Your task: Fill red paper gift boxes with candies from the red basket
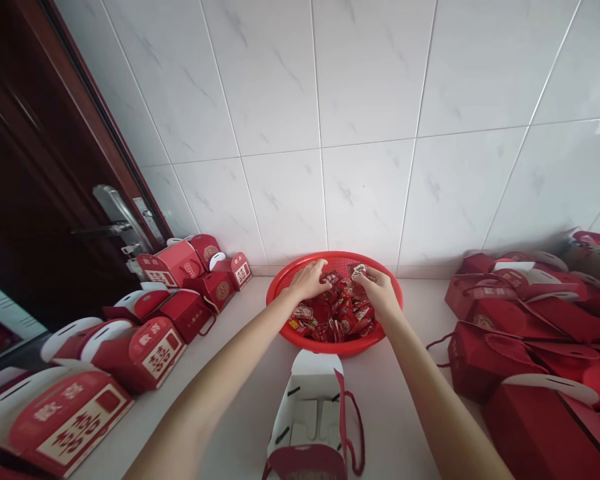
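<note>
A red plastic basket (330, 347) stands against the wall with many red-wrapped candies (337, 313) in it. Over its left part is my left hand (311, 280), fingers apart and curved, with nothing visible in it. My right hand (379, 288) is at the basket's right side, fingers closed on a candy (359, 271) in a white and red wrapper. Between my forearms, nearer to me, an open gift box (307, 423) shows its white inside, with a dark red cord on its right side.
Closed red gift boxes (153, 353) stand in rows at the left, near a dark door (35, 153) with a metal handle. More red boxes (520, 320) are crowded together at the right. A white tiled wall (280, 100) rises behind the basket.
</note>
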`<state>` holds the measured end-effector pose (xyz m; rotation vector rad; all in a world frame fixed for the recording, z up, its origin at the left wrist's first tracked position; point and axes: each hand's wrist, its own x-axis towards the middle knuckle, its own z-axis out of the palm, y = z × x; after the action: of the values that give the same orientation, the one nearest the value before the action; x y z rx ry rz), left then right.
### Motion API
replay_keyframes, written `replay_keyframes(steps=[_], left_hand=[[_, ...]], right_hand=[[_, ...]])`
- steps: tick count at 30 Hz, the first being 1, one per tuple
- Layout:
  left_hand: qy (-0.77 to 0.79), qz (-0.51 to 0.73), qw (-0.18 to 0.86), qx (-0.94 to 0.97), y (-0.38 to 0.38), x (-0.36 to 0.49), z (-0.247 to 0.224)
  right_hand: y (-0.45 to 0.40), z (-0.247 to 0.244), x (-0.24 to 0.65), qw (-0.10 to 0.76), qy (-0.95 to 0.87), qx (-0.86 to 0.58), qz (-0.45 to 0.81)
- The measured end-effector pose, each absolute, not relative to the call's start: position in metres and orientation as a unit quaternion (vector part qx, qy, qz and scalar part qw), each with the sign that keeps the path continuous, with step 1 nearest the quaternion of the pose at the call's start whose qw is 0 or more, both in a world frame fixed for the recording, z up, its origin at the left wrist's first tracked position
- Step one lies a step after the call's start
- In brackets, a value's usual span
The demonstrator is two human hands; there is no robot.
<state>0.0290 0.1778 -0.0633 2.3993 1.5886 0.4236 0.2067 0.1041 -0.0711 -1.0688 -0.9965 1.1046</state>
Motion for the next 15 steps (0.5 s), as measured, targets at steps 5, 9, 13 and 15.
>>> replay_keyframes(steps=[5,9,13,15], left_hand=[[0.533,-0.002,0.209,0.820,0.1769,0.0209,-0.0593],[0.485,-0.108,0.306,0.812,0.1767,0.0197,-0.0619],[0.447,-0.119,0.370,0.806,0.1761,0.0256,-0.0663],[0.434,-0.121,0.400,0.798,0.1762,0.0280,-0.0686]], right_hand=[[0.1061,-0.0726,0.2062,0.614,-0.426,-0.462,0.478],[0.1063,-0.0729,0.2062,0.613,-0.426,-0.464,0.477],[0.1053,-0.0719,0.2059,0.612,-0.424,-0.467,0.478],[0.1045,-0.0712,0.2056,0.612,-0.423,-0.467,0.479]])
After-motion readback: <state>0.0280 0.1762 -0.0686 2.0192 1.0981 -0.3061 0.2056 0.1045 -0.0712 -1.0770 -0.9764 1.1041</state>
